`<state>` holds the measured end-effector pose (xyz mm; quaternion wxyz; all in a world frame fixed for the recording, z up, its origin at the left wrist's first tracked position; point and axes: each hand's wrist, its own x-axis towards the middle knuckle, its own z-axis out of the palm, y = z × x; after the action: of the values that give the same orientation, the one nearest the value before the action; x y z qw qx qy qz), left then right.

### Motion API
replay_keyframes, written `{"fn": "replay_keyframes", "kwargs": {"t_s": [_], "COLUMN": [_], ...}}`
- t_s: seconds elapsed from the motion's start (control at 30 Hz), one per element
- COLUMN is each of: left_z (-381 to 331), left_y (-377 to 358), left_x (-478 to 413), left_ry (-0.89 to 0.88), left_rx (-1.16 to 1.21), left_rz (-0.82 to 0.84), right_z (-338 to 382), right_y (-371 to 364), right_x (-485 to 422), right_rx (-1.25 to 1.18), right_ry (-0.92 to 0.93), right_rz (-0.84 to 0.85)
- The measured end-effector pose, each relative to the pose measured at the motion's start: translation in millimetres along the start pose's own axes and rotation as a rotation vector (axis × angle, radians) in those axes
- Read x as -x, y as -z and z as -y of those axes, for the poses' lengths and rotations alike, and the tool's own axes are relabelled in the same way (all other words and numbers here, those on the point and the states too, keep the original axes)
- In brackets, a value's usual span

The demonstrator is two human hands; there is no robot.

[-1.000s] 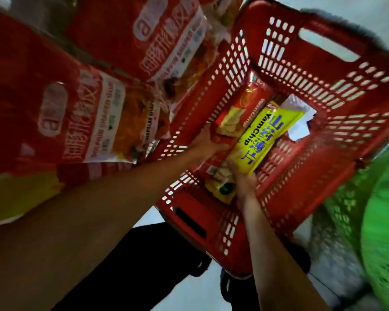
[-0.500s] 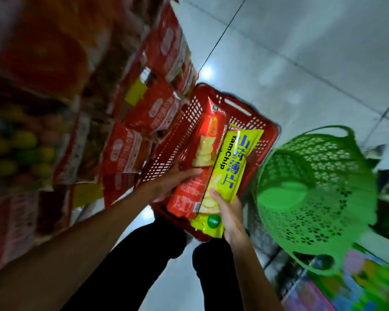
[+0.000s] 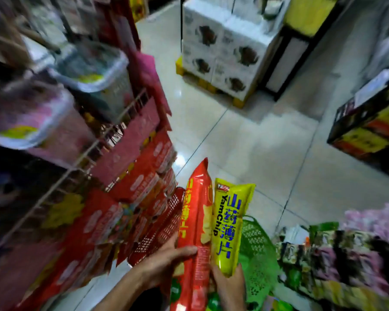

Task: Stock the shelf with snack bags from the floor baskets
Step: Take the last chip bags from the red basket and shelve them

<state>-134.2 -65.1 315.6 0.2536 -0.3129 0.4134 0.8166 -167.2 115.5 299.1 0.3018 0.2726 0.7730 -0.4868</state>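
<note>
Stocking looks midway: left hand [image 3: 166, 263] grips the red bag [image 3: 195, 221], right hand [image 3: 230, 286] grips the yellow bag [image 3: 229, 225], neither yet on the shelf [image 3: 94, 144].

**A:** How's the feed on your side?
**B:** Dim, I'd say, with a cool cast. I see small glare spots on the glossy floor [image 3: 245, 140] toward 12 o'clock.
**A:** Sharp?
**B:** Only near 6 o'clock, where I can read the yellow bag [image 3: 230, 221]. The shelf [image 3: 126, 151] at 9 o'clock is smeared by motion blur, and straight lines bow at the edges.
</note>
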Motion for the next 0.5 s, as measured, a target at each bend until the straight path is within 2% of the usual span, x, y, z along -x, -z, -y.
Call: {"fn": "replay_keyframes", "kwargs": {"t_s": [0.17, 0.27, 0.37, 0.5], "left_z": [-55.4, -84.2, -97.1, -121.3], "left_y": [-52.9, -81.0, -97.2, -101.8], "left_x": [80.1, 121.0, 158.9, 201.5], "left_ry": [-0.230, -0.366, -0.437, -0.518], "left_rx": [-0.108, -0.219, -0.221, -0.201], "left_rz": [-0.138, -0.162, -0.174, -0.214], "right_z": [59.3, 104.9, 142.4, 180.1], "right_y": [61.7, 93.0, 112.4, 122.9], "right_x": [47.7, 84.3, 129.8, 186.7], "right_rx": [-0.079, -0.133, -0.088, -0.084], "right_ry": [0.133, 0.238, 0.404, 0.536], "right_rz": [0.094, 0.253, 0.419, 0.541]}}
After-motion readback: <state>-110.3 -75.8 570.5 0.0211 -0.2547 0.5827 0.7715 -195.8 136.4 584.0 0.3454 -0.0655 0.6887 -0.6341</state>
